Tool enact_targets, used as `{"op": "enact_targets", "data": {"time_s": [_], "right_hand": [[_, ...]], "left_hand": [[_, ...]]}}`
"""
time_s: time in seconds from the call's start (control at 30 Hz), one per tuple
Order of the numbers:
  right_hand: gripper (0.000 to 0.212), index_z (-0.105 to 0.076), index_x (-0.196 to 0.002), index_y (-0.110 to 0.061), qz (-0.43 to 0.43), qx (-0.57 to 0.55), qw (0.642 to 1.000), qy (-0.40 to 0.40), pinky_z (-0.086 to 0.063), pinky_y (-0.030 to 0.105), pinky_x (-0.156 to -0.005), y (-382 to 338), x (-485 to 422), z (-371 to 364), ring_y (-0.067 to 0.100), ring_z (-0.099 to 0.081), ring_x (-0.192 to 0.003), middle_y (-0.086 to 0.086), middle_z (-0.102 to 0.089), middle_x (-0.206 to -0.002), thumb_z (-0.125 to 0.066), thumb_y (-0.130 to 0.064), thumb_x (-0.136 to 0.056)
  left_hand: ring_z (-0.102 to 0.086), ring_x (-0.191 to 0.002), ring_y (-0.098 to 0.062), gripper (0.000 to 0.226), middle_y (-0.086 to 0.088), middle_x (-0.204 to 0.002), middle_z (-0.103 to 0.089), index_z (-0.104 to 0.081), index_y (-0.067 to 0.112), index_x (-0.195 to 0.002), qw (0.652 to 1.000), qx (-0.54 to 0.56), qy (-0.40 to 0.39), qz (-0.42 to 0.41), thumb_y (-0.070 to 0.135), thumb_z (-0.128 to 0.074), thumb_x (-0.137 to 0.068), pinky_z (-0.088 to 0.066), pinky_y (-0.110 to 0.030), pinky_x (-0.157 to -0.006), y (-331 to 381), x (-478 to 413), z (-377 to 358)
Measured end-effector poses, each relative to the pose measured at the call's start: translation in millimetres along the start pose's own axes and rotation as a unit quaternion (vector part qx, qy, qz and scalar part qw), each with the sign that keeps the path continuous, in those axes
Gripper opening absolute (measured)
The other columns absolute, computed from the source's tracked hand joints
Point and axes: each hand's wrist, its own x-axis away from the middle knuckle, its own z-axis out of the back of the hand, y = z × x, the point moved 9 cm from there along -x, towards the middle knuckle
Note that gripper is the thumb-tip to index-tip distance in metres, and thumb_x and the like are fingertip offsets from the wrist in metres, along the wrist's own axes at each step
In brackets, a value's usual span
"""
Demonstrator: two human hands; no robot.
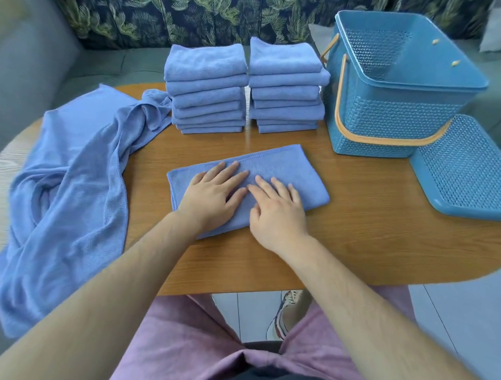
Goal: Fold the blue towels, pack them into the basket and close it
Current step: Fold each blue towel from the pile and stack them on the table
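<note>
- Table point(359, 243): wooden, and carries everything. The bare patch in front of the person is the work zone; do the fold there.
- Loose towels point(67, 182): unfolded heap on the left, draped over the table edge. My read is that more folding is due. Keep the heap out of the work zone.
- Basket point(383, 119): far right, open, nothing visible inside, orange handle dropped over its front. Packing not begun.
- Lid point(467, 168): lies on the table just beside the basket, at the right edge.
- Left stack point(207, 89) and right stack point(285, 86): folded towels at the back, side by side, close but apart.
- Towel in work point(285, 166): centre of the table, flat, folded to a strip, slightly skewed to the table edge.
  - Step, as I read it: smooth it, then make the next fold.
  - Press from the middle out toward both short ends and line up the hems first.
  - Aim for the same footprint as the stacks so it packs square.
- Left hand point(212, 194): palm down on the towel's middle, fingers straight and spread, gripping nothing.
- Right hand point(275, 209): palm down just beside it, fingers nearly straight, tips on the cloth, gripping nothing. The forearms converge from below.
</note>
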Motion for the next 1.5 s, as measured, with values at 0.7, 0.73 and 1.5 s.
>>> {"op": "enact_targets", "data": {"time_s": [0.7, 0.73, 1.5], "right_hand": [[0.061, -0.012, -0.16, -0.041, 0.032, -0.005, 0.997, -0.071, 0.003, 0.044, -0.126, 43, 23, -7, 0.014, 0.015, -0.155, -0.013, 0.005, -0.169, -0.024, -0.061, -0.103], [0.061, -0.013, -0.161, -0.04, 0.037, -0.006, 0.997, -0.068, 0.002, 0.044, -0.126, 43, 30, -4, 0.014, 0.015, -0.155, -0.012, 0.004, -0.169, -0.025, -0.06, -0.104], [0.048, -0.067, -0.132, -0.024, 0.287, -0.075, 0.954, 0.038, -0.045, 0.038, -0.103, 31, 139, 23, 0.02, -0.048, -0.141, -0.004, -0.057, -0.146, -0.048, -0.022, -0.088]], "left_hand": [[0.01, -0.15, 0.003, 0.063, 0.025, -0.164, 0.005, -0.007, 0.046, -0.157, 0.992, 0.047, -0.097, -0.065, 0.066, -0.016, -0.098, -0.002, -0.039, -0.126, -1, 62, -6], [0.01, -0.151, 0.002, 0.062, 0.024, -0.165, 0.005, -0.007, 0.045, -0.158, 0.992, 0.046, -0.097, -0.069, 0.065, -0.016, -0.099, -0.004, -0.041, -0.126, -3, 68, -5], [-0.009, -0.154, -0.009, 0.076, 0.016, -0.166, -0.014, -0.026, 0.04, -0.156, 0.98, 0.082, -0.086, -0.159, 0.054, -0.051, -0.085, -0.017, -0.051, -0.123, 44, 163, 12]]}}
